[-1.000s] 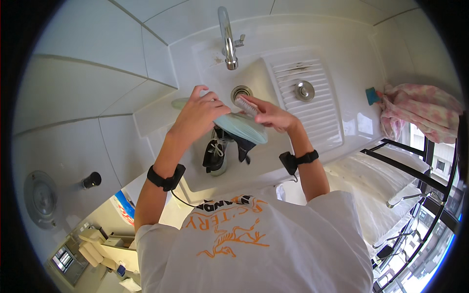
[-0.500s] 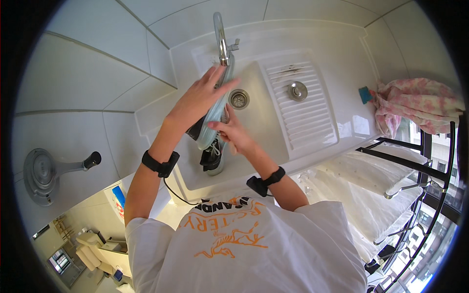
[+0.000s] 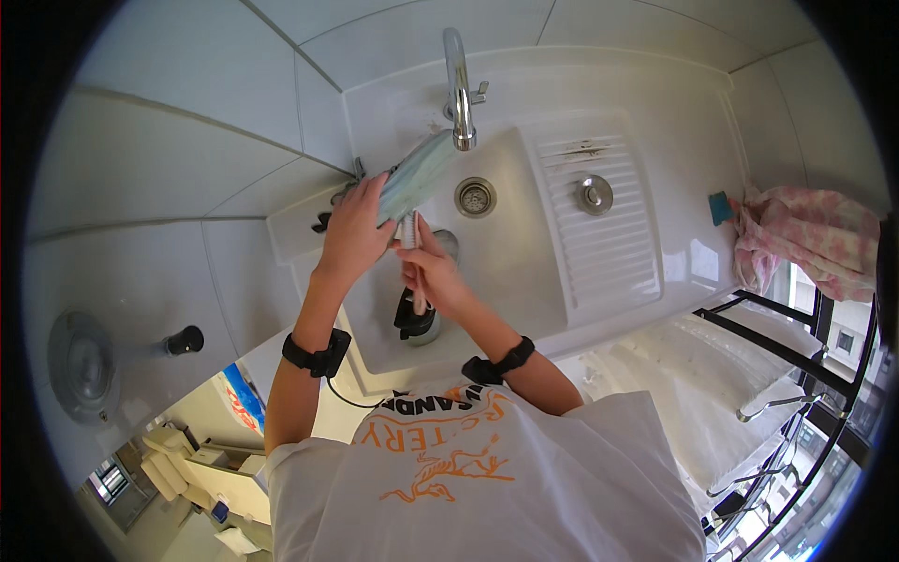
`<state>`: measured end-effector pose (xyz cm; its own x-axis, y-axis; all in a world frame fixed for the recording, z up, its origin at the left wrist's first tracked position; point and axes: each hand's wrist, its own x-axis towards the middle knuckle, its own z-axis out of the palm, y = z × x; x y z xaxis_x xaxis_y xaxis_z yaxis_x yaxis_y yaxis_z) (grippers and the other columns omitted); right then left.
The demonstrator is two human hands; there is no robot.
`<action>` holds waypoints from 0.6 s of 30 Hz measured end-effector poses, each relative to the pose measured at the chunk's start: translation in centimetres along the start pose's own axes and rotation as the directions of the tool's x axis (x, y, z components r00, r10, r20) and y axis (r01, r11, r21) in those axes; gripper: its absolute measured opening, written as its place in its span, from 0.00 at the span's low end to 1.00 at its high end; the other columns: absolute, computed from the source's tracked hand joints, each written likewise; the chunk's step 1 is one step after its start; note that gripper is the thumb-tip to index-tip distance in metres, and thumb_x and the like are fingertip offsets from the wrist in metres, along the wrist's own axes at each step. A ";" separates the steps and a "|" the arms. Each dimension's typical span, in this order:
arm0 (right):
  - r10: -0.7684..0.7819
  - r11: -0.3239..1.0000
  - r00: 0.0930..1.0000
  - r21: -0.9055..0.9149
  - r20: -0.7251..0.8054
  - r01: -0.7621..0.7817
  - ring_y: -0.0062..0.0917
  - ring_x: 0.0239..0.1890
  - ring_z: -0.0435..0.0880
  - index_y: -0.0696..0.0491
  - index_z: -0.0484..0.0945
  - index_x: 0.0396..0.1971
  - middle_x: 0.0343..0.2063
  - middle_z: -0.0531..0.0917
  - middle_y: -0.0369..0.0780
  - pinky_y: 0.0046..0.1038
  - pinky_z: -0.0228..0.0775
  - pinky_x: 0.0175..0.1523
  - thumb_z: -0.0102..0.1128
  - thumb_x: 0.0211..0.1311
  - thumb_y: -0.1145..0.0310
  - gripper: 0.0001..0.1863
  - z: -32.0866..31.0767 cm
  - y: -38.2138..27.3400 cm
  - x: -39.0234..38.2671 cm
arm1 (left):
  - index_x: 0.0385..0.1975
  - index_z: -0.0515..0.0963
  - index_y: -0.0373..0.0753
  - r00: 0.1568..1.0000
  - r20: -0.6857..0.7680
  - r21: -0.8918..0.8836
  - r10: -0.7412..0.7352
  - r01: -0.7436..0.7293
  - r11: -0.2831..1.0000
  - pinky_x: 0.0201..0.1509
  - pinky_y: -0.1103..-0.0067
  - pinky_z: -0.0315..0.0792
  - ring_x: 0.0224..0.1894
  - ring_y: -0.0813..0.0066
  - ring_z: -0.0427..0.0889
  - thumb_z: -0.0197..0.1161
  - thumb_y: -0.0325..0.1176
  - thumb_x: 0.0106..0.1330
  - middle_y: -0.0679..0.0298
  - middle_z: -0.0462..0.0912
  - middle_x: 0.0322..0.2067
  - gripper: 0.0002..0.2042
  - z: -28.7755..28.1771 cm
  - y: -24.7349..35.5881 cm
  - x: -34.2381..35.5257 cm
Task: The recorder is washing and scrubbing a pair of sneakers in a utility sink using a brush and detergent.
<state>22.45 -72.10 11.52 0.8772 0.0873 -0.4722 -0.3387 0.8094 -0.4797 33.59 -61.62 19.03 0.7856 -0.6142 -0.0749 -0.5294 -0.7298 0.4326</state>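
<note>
My left hand [image 3: 352,234] is closed around a dark shoe, tipped so its pale green sole [image 3: 419,173] faces up and toward the right. The far end of that sole lies close to the tap [image 3: 461,108], at the left of the white sink [image 3: 510,272]. In my right hand [image 3: 438,279] is a scrub brush [image 3: 420,292] with a pinkish handle, gripped with the white bristles up against the near end of the sole. Below the brush, a second black shoe [image 3: 417,323] with a light sole rests in the basin, partly hidden by my right hand.
Right of the round drain [image 3: 476,198], a metal drain stopper [image 3: 594,195] sits on the ribbed washboard [image 3: 609,258]. A teal sponge [image 3: 719,208] and a pink-white cloth [image 3: 796,225] lie at the right rim. Black rack bars [image 3: 787,348] and white bedding [image 3: 655,375] stand nearby.
My left hand has come down and left from across the sole to the shoe's left side. The shoe has tilted, showing more sole. The brush in my right hand now shows more plainly.
</note>
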 end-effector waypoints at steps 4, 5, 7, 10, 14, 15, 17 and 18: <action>-0.114 0.892 0.987 -0.450 -0.114 0.051 0.13 0.27 0.72 0.47 0.55 0.72 0.49 0.79 0.39 0.19 0.64 0.22 0.51 0.67 0.75 0.34 -5.0 -3.2 -1.5 | 0.55 0.70 0.38 0.999 -0.031 0.104 0.025 -0.022 0.994 0.57 0.67 0.67 0.52 0.58 0.75 0.66 0.23 0.49 0.57 0.75 0.47 0.28 2.9 -0.4 -0.2; -0.102 0.891 0.987 -0.453 -0.123 0.036 0.13 0.27 0.72 0.47 0.55 0.72 0.49 0.79 0.39 0.19 0.64 0.22 0.51 0.67 0.75 0.34 -4.9 -4.6 -2.3 | 0.55 0.70 0.38 1.000 -0.025 0.093 0.016 -0.014 0.996 0.57 0.67 0.67 0.52 0.58 0.75 0.66 0.23 0.49 0.57 0.75 0.47 0.28 2.8 -0.3 -0.3; -0.363 0.659 0.931 -0.714 -0.027 0.236 0.19 0.30 0.78 0.49 0.59 0.70 0.51 0.81 0.39 0.25 0.73 0.34 0.54 0.69 0.70 0.31 -4.1 -7.6 -3.4 | 0.55 0.70 0.39 0.993 0.060 0.213 0.102 -0.113 0.970 0.58 0.66 0.66 0.51 0.59 0.75 0.65 0.23 0.50 0.59 0.76 0.50 0.28 1.7 0.3 0.2; -0.480 0.301 0.853 -0.874 0.207 0.382 0.19 0.35 0.80 0.51 0.63 0.68 0.47 0.82 0.42 0.25 0.70 0.24 0.54 0.69 0.74 0.28 -3.8 -9.3 -3.2 | 0.55 0.72 0.39 0.986 0.028 0.197 0.161 -0.164 0.967 0.59 0.67 0.66 0.52 0.61 0.75 0.65 0.21 0.49 0.60 0.77 0.49 0.28 1.1 -0.3 1.6; -0.576 -0.034 0.724 -0.896 0.379 0.442 0.37 0.30 0.81 0.41 0.64 0.68 0.38 0.80 0.46 0.37 0.75 0.32 0.56 0.67 0.68 0.29 -2.3 -8.2 -1.1 | 0.54 0.72 0.39 0.982 0.027 0.192 0.186 -0.187 0.963 0.61 0.68 0.66 0.55 0.62 0.75 0.65 0.22 0.49 0.60 0.77 0.50 0.28 2.8 -1.1 2.4; -0.543 -0.059 0.764 -0.923 0.349 0.379 0.41 0.30 0.80 0.38 0.64 0.68 0.35 0.79 0.47 0.38 0.75 0.32 0.56 0.67 0.67 0.29 -1.7 -7.5 -0.5 | 0.54 0.72 0.39 0.982 0.028 0.191 0.187 -0.189 0.963 0.61 0.68 0.66 0.55 0.62 0.75 0.65 0.22 0.49 0.60 0.77 0.50 0.28 2.8 -1.2 2.6; -0.510 -0.086 0.803 -0.947 0.308 0.309 0.44 0.29 0.80 0.36 0.65 0.67 0.31 0.78 0.47 0.40 0.75 0.33 0.56 0.67 0.65 0.28 -0.8 -5.9 0.4 | 0.48 0.74 0.37 0.979 -0.109 0.190 0.173 -0.150 0.970 0.56 0.70 0.69 0.51 0.64 0.78 0.67 0.24 0.49 0.60 0.79 0.46 0.22 3.1 -1.2 2.6; -0.537 -0.097 0.782 -0.944 0.317 0.315 0.44 0.26 0.78 0.36 0.67 0.66 0.30 0.79 0.47 0.39 0.74 0.33 0.58 0.66 0.67 0.28 -0.6 -5.0 0.9 | 0.48 0.74 0.37 0.979 -0.106 0.184 0.177 -0.155 0.971 0.56 0.70 0.69 0.51 0.64 0.78 0.67 0.24 0.49 0.60 0.79 0.46 0.22 3.2 -1.2 2.8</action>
<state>24.69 -76.40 13.04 0.9754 -0.1830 0.1228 -0.0117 -0.5996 -0.8002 35.43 -63.42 15.41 0.7093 -0.6980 0.0988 -0.6947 -0.6684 0.2658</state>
